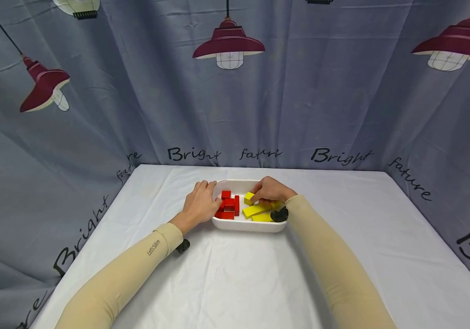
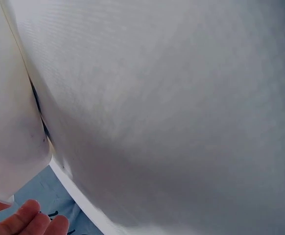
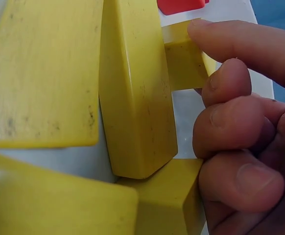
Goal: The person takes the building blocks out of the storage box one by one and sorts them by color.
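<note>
Right hand (image 1: 271, 190), at frame centre in the head view: fingers (image 3: 240, 137) curled down over the yellow blocks, index tip laid on the small yellow block (image 3: 184, 58) at upper centre of the wrist view; whether the thumb completes a pinch is not visible. Beside it lie a long yellow bar (image 3: 132, 93) and flatter yellow slabs (image 3: 39, 73), tightly packed in the right half of the white tray (image 1: 243, 225). Judgement: painted wood, rigid, light, not fragile; faces smooth and a little slick, so the short block is best taken across two opposite sides, the bar near mid-length. Left hand (image 1: 200, 203) rests against the tray's left rim, fingers relaxed and bent over the edge, steadying it. Red blocks (image 1: 228, 205) fill the tray's left half. Tray sits mid-table on the white cloth (image 1: 235, 274).
</note>
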`<state>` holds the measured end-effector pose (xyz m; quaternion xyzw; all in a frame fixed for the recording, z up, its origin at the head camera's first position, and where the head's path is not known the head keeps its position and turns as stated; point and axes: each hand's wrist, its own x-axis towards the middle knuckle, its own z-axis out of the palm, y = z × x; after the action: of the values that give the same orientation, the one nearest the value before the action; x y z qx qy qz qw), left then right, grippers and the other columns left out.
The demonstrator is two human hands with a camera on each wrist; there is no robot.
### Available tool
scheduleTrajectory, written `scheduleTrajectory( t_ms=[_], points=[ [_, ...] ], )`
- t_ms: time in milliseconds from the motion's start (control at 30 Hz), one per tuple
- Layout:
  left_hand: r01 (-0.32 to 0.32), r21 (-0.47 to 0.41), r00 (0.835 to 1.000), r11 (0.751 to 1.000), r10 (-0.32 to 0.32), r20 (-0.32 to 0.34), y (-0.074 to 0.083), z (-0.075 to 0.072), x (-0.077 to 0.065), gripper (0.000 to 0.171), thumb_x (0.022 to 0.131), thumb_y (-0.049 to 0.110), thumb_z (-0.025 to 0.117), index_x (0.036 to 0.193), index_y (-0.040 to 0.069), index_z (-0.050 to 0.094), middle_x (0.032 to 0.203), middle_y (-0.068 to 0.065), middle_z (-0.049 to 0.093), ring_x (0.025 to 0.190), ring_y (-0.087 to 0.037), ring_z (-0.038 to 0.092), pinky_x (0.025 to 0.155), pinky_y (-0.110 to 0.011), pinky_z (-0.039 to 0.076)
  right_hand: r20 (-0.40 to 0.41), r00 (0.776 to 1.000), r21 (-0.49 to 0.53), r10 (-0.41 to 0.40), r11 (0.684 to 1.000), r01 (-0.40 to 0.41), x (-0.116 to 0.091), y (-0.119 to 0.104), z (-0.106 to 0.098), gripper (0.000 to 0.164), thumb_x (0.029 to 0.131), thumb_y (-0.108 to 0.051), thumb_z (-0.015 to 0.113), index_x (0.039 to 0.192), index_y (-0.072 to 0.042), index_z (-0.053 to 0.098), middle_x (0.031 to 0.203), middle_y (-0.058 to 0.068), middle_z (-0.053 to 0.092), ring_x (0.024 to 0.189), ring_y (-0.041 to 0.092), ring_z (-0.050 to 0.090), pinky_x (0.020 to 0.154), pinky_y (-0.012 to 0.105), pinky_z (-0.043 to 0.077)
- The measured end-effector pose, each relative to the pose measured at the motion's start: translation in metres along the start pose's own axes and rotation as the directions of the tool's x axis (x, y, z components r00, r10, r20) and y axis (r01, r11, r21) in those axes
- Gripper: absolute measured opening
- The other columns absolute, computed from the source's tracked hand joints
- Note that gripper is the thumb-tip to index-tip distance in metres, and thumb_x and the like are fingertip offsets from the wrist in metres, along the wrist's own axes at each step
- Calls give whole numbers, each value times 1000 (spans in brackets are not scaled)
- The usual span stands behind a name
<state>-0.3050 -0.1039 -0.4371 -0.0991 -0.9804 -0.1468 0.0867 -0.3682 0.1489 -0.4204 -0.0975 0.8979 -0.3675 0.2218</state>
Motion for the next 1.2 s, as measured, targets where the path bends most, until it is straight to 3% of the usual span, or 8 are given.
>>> scheduleTrajectory(
  t_ms=[433, 833, 1200],
  points=[
    [12, -5, 1000, 1000, -12, 6, 1, 2, 2, 59, 93, 34, 54, 147, 10, 48, 126, -10, 56, 117, -24, 51, 91, -46, 54, 33, 999, -39, -7, 999, 9, 0, -1, -4, 31, 83, -24, 81, 106, -6, 72, 62, 3, 54, 49, 14, 45, 47, 24, 34],
    [20, -19, 1000, 1000, -20, 16, 1, 4, -1, 61, 93, 34, 53, 149, 11, 46, 130, -11, 57, 118, -25, 52, 91, -46, 54, 7, 1000, -111, -8, 994, 8, -2, -3, -2, 31, 84, -27, 77, 106, -6, 73, 65, 7, 58, 49, 15, 45, 47, 24, 35],
    [21, -1, 1000, 1000, -21, 14, 0, 3, -1, 60, 93, 34, 52, 149, 12, 46, 127, -11, 57, 115, -25, 52, 89, -46, 54, 21, 998, -136, -59, 989, 61, -5, -10, -10, 32, 86, -27, 73, 110, -5, 74, 65, 4, 59, 55, 15, 49, 53, 24, 37]
  ],
)
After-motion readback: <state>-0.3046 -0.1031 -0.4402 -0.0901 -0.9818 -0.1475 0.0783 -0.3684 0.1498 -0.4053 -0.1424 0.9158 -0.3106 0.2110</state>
